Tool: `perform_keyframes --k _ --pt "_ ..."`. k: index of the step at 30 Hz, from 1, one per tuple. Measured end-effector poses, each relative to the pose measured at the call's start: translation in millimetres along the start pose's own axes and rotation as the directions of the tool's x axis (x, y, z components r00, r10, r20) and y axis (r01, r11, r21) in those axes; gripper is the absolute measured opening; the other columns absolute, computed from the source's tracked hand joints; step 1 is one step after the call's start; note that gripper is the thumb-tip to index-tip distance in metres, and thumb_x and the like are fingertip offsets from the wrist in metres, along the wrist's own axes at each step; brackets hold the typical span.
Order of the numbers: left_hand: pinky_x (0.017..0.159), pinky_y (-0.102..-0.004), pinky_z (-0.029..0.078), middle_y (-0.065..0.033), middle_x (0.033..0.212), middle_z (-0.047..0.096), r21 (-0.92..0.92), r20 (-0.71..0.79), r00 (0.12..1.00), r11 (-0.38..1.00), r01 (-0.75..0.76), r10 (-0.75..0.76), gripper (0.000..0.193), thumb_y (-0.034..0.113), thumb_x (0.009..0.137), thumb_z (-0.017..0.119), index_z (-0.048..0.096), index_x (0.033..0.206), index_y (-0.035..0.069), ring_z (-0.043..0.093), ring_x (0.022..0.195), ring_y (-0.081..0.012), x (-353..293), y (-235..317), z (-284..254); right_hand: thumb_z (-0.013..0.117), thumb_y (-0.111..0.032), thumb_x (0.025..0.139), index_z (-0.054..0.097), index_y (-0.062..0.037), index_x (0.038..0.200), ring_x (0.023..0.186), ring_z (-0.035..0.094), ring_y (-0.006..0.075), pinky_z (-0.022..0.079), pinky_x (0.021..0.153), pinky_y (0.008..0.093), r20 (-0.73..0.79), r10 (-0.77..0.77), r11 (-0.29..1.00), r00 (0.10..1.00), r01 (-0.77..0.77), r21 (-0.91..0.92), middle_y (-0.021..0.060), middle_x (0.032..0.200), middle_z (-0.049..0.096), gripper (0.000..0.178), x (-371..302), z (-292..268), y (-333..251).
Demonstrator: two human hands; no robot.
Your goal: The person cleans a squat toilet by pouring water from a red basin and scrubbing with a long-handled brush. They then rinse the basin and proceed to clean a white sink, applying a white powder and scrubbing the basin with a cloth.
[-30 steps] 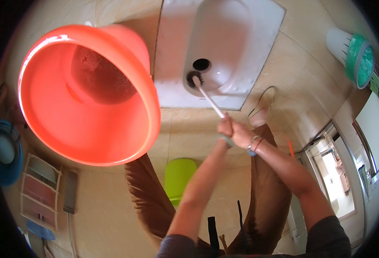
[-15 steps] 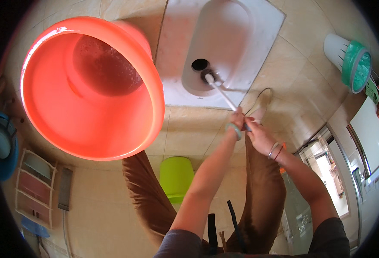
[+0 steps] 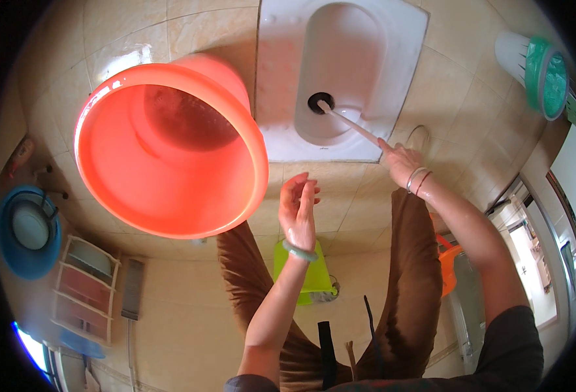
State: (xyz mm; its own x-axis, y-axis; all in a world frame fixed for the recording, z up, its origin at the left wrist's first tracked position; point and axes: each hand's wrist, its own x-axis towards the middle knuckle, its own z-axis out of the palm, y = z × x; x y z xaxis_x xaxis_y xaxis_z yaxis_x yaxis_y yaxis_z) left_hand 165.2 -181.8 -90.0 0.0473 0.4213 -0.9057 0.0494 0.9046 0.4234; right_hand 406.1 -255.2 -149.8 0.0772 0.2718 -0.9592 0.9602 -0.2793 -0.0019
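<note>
My right hand (image 3: pixel 402 163) is closed around the end of a white toilet brush (image 3: pixel 356 129). The brush slants down and left into a white squat toilet (image 3: pixel 280 98) set in the floor. Its head is at the dark drain hole, and its bristles are hard to make out there. In the air between the toilet and my legs, my left hand (image 3: pixel 298 202) is empty, its fingers loosely bent and apart. A green bangle circles that wrist. Left of the toilet stands a big orange-red tub (image 3: pixel 170 202) with some cloudy liquid at its bottom.
Below my left hand is a lime-green plastic item (image 3: pixel 314 271) on the tiled floor. A white bin (image 3: pixel 513 53) with a green liner stands far right. Blue basins (image 3: pixel 14 248), a rack (image 3: pixel 85 287) and a long-handled flat mop (image 3: pixel 132 287) are along the left.
My left hand has come off the brush handle and moved left and back. My right hand keeps hold, and the brush head has shifted onto the drain hole. The whole view has turned slightly.
</note>
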Motion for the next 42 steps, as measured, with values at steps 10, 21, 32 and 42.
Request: perform_keyframes --k 10,21,32,42 --pt "0.100 -0.0440 0.040 -0.0170 0.129 0.044 -0.421 0.486 0.752 0.634 0.648 -0.445 0.072 0.057 0.092 0.042 0.027 0.138 0.003 0.049 0.114 -0.0300 147 -94 100 0.052 -0.002 0.078 0.063 0.0000 0.107 0.085 0.065 0.0348 0.053 0.070 0.0414 0.220 -0.280 0.943 0.934 0.224 0.247 0.0205 0.097 0.065 0.031 150 -30 -26" --pt "0.100 -0.0433 0.041 -0.0122 0.132 0.042 -0.687 0.414 0.770 0.389 0.614 -0.486 0.066 0.054 0.092 0.043 0.030 0.138 0.008 0.048 0.116 -0.0274 128 -109 108 0.048 -0.012 0.088 0.037 0.0001 0.135 0.095 0.062 0.0370 0.051 0.076 0.0433 0.388 -0.276 0.951 0.879 0.309 -0.026 0.0217 0.102 0.062 0.050 132 -65 -26" --pt "0.099 -0.0416 0.041 -0.0083 0.128 0.047 -0.731 0.438 0.762 0.304 0.611 -0.477 0.054 0.050 0.093 0.046 0.043 0.129 0.010 0.047 0.117 -0.0250 185 -137 98 0.057 -0.015 0.083 0.050 0.0041 0.123 0.095 0.065 0.0283 0.053 0.074 0.0402 0.241 -0.147 0.980 0.959 0.109 0.166 0.0153 0.106 0.065 0.045 215 24 -57" --pt "0.103 -0.0407 0.036 -0.0036 0.127 0.043 -0.827 0.285 0.898 0.387 0.407 -0.336 0.045 0.044 0.093 0.050 0.044 0.127 0.015 0.040 0.120 -0.0222 188 -114 125 0.062 -0.001 0.074 0.067 0.0010 0.097 0.090 0.066 0.0295 0.055 0.072 0.0404 0.453 -0.162 0.984 0.877 0.108 0.143 0.0174 0.100 0.067 0.024 211 -42 -63"
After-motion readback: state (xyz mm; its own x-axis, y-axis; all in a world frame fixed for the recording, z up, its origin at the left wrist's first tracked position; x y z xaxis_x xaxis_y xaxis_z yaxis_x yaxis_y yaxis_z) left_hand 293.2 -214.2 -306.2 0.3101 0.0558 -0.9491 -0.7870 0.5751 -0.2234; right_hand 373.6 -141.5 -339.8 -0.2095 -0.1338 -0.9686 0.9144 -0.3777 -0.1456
